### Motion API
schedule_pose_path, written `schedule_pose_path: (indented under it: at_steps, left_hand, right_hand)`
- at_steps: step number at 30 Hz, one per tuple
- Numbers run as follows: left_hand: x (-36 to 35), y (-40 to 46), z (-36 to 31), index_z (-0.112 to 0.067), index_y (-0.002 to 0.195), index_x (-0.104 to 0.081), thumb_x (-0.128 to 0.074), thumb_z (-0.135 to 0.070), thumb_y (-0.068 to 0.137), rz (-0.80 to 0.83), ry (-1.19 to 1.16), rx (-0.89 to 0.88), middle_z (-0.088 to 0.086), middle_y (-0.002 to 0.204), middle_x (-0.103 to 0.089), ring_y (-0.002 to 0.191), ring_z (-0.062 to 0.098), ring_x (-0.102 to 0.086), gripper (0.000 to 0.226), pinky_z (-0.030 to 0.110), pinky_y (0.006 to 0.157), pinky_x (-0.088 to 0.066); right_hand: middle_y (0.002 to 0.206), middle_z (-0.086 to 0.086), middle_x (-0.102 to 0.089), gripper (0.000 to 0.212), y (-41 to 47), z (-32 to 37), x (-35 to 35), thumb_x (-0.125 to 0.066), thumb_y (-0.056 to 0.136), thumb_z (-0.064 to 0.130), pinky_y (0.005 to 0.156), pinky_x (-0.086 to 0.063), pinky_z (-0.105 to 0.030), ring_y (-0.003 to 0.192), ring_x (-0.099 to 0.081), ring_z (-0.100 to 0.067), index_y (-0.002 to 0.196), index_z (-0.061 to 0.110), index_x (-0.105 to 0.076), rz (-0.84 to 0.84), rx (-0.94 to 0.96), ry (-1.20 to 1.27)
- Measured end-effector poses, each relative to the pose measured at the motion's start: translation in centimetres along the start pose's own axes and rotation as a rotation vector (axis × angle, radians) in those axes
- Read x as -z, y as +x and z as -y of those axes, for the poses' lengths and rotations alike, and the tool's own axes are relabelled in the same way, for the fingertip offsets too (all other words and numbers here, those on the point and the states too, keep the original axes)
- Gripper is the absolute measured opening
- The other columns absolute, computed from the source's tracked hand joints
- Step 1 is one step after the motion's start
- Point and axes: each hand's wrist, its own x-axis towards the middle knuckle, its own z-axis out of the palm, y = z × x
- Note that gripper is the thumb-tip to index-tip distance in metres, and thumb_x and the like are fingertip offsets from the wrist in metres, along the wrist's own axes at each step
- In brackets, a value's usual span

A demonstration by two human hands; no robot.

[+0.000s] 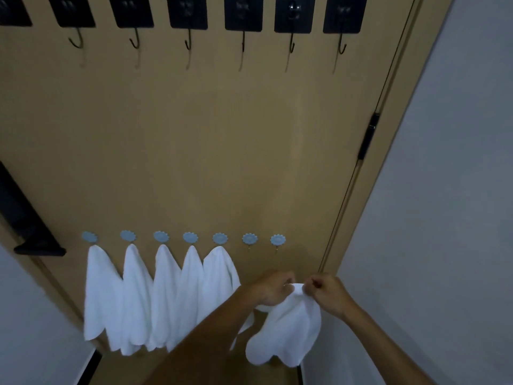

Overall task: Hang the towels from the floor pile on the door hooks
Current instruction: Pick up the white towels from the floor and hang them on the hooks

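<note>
Top row of black hook plates [243, 15] cut off by upper edge; leftmost plate [12, 12] also cropped at left. Black door handle [39, 250] runs out of frame at left. Left forearm [200, 343] hides the fifth hanging towel's [219, 276] lower part. Small hooks under the two bare blue plates [263, 240] too tiny to make out. No floor pile in view.

5 white towels [155, 295] hang limp, side by side, from the 5 leftmost blue flower-shaped hooks [190, 237] low on the door [222, 148]. A 6th white towel [286, 332] droops below the 2 bare hooks [263, 239] at the row's right end.
</note>
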Motion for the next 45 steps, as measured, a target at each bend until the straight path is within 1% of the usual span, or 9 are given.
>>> schedule_pose_path:
  at_steps: [5,13,16,19,23,29,33,38,45]
  left_hand:
    - [2.1,3.5,3.7,-0.014,0.090,-0.045,-0.037,-0.016,0.098,-0.090,0.021,-0.034,0.012,0.098,-0.052,0.088,0.019,-0.044,0.011,0.028,0.074,-0.032]
    - [8.1,5.1,14.1,-0.003,0.109,-0.052,-0.037,-0.014,0.099,-0.177,0.088,0.063,0.015,0.118,-0.056,0.112,0.028,-0.051,0.021,0.029,0.088,-0.033]
    - [9.4,4.7,17.4,-0.024,0.087,-0.044,-0.039,-0.010,0.097,-0.198,0.085,0.046,0.010,0.102,-0.055,0.097,0.023,-0.052,0.018,0.026,0.077,-0.033]
    - [9.6,5.2,19.0,-0.029,0.078,-0.034,-0.038,-0.001,0.091,-0.223,0.060,0.015,0.004,0.089,-0.048,0.086,0.020,-0.048,0.031,0.022,0.072,-0.031]
    - [7.8,6.8,19.3,-0.019,0.101,-0.054,-0.042,-0.006,0.094,-0.205,0.066,0.046,0.005,0.114,-0.056,0.107,0.020,-0.054,0.019,0.025,0.094,-0.041]
    - [5.2,8.5,18.9,-0.011,0.127,-0.046,-0.042,-0.006,0.096,-0.256,0.022,0.035,0.004,0.136,-0.043,0.127,0.015,-0.043,0.032,0.016,0.106,-0.028]
    - [3.7,8.7,18.4,-0.010,0.133,-0.041,-0.038,-0.004,0.097,-0.274,-0.038,0.113,0.005,0.138,-0.042,0.130,0.015,-0.041,0.037,0.015,0.108,-0.026]
    - [2.2,9.2,17.5,-0.015,0.135,-0.043,-0.039,-0.013,0.100,-0.315,-0.076,0.208,0.006,0.138,-0.043,0.126,0.015,-0.044,0.035,0.020,0.107,-0.031]
    - [2.6,9.7,18.3,-0.008,0.124,-0.046,-0.045,-0.010,0.097,-0.274,-0.218,0.252,0.007,0.125,-0.050,0.118,0.019,-0.048,0.027,0.023,0.098,-0.037]
  right_hand:
    - [0.060,0.005,-0.048,0.035,5.8,0.8,-1.5,-0.049,0.091,0.011,0.053,-0.029,-0.021,0.057,-0.041,-0.006,0.057,0.018,-0.045,-0.041,0.020,-0.034]
    - [0.085,-0.018,-0.066,0.017,15.8,5.8,-8.9,-0.047,0.086,0.000,0.064,-0.030,-0.026,0.077,-0.051,-0.013,0.073,-0.004,-0.058,0.017,0.075,-0.046]
    - [0.072,0.003,-0.060,0.017,17.9,7.0,-11.7,-0.049,0.080,-0.003,0.060,-0.033,-0.013,0.074,-0.053,-0.012,0.071,0.010,-0.056,0.016,0.080,-0.017]
    - [0.059,0.010,-0.045,0.027,18.5,6.8,-12.6,-0.048,0.079,-0.005,0.056,-0.032,-0.015,0.060,-0.043,-0.003,0.067,0.019,-0.043,-0.055,0.084,0.035]
    - [0.066,0.000,-0.056,0.026,18.2,5.0,-12.7,-0.049,0.082,-0.008,0.057,-0.032,-0.012,0.063,-0.050,-0.007,0.069,0.013,-0.054,-0.200,0.078,0.063]
    - [0.089,-0.009,-0.067,0.016,18.4,3.2,-13.5,-0.053,0.089,-0.004,0.073,-0.040,-0.012,0.086,-0.061,-0.019,0.085,-0.002,-0.068,-0.330,-0.001,0.167]
    - [0.108,-0.001,-0.057,0.026,18.4,3.3,-14.8,-0.047,0.091,-0.001,0.090,-0.039,-0.021,0.101,-0.050,-0.012,0.111,0.003,-0.064,-0.256,-0.019,0.177]
    - [0.067,-0.012,-0.059,0.029,18.3,3.4,-15.8,-0.047,0.080,-0.018,0.068,-0.039,-0.027,0.071,-0.052,-0.018,0.063,-0.002,-0.064,-0.359,0.019,0.254]
    - [0.112,-0.003,-0.059,0.032,19.2,3.6,-16.8,-0.044,0.093,-0.002,0.087,-0.042,-0.020,0.102,-0.056,-0.014,0.123,0.007,-0.053,0.039,-0.189,0.520]
